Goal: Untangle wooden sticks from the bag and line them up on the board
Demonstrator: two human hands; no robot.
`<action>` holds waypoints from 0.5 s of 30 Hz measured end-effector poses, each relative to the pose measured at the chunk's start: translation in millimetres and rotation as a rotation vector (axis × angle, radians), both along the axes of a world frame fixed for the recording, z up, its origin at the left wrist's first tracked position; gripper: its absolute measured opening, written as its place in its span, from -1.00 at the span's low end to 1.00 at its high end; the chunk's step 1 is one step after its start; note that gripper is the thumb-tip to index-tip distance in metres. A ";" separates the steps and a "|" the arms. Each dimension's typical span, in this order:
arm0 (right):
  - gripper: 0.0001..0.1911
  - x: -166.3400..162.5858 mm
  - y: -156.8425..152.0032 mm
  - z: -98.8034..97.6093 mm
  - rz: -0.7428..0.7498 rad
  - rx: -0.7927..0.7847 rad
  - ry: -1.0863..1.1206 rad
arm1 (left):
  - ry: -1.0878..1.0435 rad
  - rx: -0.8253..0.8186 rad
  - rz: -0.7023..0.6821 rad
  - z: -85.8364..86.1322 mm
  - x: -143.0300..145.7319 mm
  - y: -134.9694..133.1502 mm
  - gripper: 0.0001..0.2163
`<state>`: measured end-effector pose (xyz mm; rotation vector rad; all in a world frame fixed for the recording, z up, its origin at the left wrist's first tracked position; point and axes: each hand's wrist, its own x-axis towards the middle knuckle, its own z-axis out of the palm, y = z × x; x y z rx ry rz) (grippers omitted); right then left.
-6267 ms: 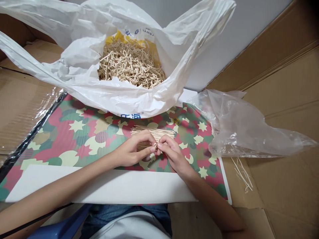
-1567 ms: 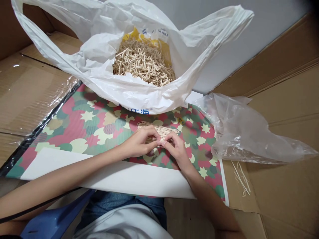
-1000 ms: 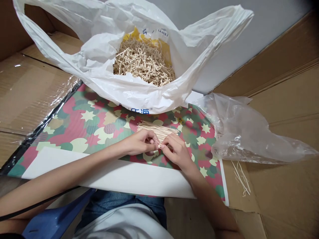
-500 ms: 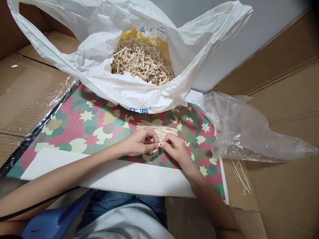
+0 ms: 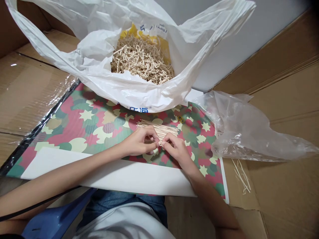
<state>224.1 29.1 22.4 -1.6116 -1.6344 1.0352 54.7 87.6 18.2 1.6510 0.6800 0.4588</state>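
While both hands work close together at the middle of the patterned mat (image 5: 74, 132), the pinch sits between them. Left of the left hand, brown cardboard (image 5: 27, 93) with plastic film lies under the mat's edge. The left hand (image 5: 138, 142) is curled, fingers over a flat bundle of thin wooden sticks (image 5: 159, 130) that fans out above and right of it. A small curled stick end (image 5: 159, 143) sits between the two hands, pinched by the fingertips of both, left hand and right hand (image 5: 175, 151) touching. Above the hands, a white plastic bag (image 5: 139, 99) holds a heap of bent sticks (image 5: 142, 61). Right of the right hand lie a clear plastic bag (image 5: 251, 136) and, further out on the cardboard, a few loose sticks (image 5: 241, 176).
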 end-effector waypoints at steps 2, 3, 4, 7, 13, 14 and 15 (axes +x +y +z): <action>-0.87 1.5 1.1 0.2 0.000 -0.044 0.082 | -0.031 -0.045 -0.024 0.1 -0.3 0.7 -0.85; -0.87 2.3 1.7 0.1 -0.001 -0.066 0.124 | -0.045 -0.060 -0.039 0.5 -0.3 1.0 -0.83; -0.88 2.9 2.2 -0.3 -0.002 -0.085 0.162 | -0.054 -0.062 -0.050 0.9 -0.2 1.2 -0.82; -0.87 3.4 2.9 -2.5 0.001 -0.125 0.235 | -0.051 0.000 -0.033 0.8 0.8 1.0 -0.81; -0.88 1.6 1.2 -6.3 -0.024 -0.158 0.317 | 0.041 0.285 0.068 -2.8 1.1 0.3 -0.87; -0.89 2.0 1.2 -6.9 -0.037 -0.165 0.331 | 0.062 0.395 0.105 -2.4 0.0 0.4 -0.86; -0.89 2.6 1.5 -7.6 -0.047 -0.177 0.350 | 0.086 0.523 0.138 -1.7 -1.3 0.6 -0.83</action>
